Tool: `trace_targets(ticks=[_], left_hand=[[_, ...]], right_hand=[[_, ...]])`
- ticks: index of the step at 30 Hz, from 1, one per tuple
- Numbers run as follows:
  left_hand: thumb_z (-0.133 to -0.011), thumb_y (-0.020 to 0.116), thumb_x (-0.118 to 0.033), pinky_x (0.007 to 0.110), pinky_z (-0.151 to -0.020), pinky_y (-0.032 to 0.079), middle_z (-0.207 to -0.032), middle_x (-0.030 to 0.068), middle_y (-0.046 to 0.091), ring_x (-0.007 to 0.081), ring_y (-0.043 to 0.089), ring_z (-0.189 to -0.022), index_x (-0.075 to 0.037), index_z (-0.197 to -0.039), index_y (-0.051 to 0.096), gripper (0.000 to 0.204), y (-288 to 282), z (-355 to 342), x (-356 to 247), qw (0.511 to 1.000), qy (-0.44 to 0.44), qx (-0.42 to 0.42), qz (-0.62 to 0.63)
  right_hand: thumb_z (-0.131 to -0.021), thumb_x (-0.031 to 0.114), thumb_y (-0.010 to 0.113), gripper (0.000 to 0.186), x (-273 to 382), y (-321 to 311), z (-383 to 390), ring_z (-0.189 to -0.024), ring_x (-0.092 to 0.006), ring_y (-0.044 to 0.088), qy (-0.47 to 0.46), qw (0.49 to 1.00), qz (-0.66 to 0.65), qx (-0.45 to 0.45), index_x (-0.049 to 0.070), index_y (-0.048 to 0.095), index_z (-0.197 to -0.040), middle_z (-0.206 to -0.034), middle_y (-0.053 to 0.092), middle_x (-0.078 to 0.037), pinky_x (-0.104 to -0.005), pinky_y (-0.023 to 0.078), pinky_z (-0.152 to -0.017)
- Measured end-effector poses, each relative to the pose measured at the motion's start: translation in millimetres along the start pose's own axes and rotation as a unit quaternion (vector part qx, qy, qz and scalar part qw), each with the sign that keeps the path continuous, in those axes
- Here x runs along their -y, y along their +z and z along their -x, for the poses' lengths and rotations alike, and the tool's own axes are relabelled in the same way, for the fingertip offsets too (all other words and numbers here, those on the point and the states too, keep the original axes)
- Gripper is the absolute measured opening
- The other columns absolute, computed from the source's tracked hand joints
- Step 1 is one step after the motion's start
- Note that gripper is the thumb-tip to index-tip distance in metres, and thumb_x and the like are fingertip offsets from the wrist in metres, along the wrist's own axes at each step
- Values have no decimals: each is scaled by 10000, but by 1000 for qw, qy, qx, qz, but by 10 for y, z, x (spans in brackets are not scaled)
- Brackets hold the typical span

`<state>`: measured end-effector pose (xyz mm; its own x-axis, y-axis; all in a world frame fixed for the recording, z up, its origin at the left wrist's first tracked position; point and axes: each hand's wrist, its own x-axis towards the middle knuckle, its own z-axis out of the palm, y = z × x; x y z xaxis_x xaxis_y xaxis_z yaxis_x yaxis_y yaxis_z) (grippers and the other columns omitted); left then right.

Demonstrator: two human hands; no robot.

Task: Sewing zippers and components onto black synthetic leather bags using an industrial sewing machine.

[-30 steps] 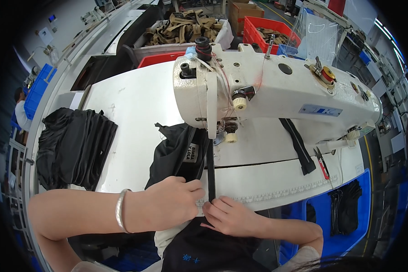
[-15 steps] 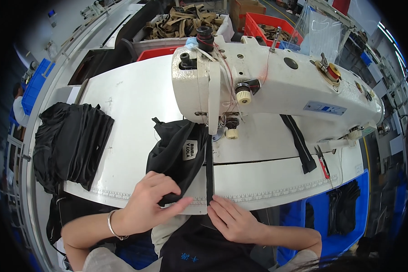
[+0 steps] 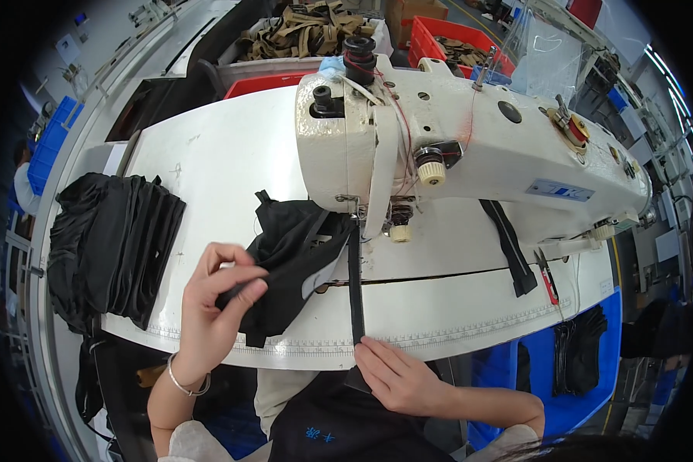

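A white sewing machine [image 3: 470, 162] stands on the work table [image 3: 200, 154]. Under its needle area lies a black fabric piece [image 3: 285, 239], turned back to show a pale grey patch. My left hand [image 3: 223, 304], slightly blurred, pinches this piece's left part between fingers and thumb. A narrow black strip [image 3: 355, 281] runs from the presser area toward the front edge, where my right hand [image 3: 396, 377] holds it with fingers together. A pile of black fabric pieces [image 3: 112, 250] sits at the left. Right of the needle lie another black strip [image 3: 508, 246] and red-handled scissors [image 3: 549, 281].
A blue bin [image 3: 603, 370] with black pieces hangs below the right edge. Behind are a white-lined bin of tan straps [image 3: 300, 35], red crates [image 3: 420, 42] and a cardboard box [image 3: 404, 9]. At the far left a person in a pale top [image 3: 25, 185] is beside a blue crate [image 3: 50, 146].
My left hand has moved leftward and up, turning the fabric piece over so its white label is mostly covered and a grey patch shows. My right hand stays on the narrow strip.
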<state>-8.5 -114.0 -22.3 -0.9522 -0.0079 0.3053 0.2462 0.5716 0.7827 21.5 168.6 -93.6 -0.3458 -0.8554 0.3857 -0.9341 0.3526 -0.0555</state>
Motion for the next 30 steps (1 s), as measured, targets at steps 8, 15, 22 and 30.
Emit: trace_targets(ticks=[8,15,22,30], left_hand=[[-932,571,-53,215,-656,454,-828,-4,606,84,547,-722,-30,-908,611,52,86,-901,-34,996,-67,-23,52],[-660,642,-111,259,-614,453,-893,49,618,179,587,-770,3,-929,691,296,550,262,-156,857,400,166,-279],[-656,648,-110,276,-672,483,-932,68,649,171,599,-802,2,-960,698,327,810,566,71,907,338,113,-223],[-625,641,-76,277,-668,480,-945,78,654,197,582,-784,-5,-967,707,355,780,550,65,929,296,128,-182]], right_hand=[[-763,85,600,324,45,-49,16,-1136,-349,606,7,1000,12,8,-86,655,-1033,-1129,637,-202,-423,502,-997],[-785,156,561,359,-12,-37,46,-1160,-354,590,5,1000,2,22,-70,655,-1048,-1135,635,-199,-434,463,-1037],[-828,161,570,309,-81,-33,79,-1106,-347,623,-12,1000,1,-5,-52,664,-1031,-1104,641,-181,-437,490,-1000],[-822,149,582,279,-120,-63,31,-1080,-327,634,-32,999,3,3,-43,674,-1004,-1082,644,-161,-414,507,-974]])
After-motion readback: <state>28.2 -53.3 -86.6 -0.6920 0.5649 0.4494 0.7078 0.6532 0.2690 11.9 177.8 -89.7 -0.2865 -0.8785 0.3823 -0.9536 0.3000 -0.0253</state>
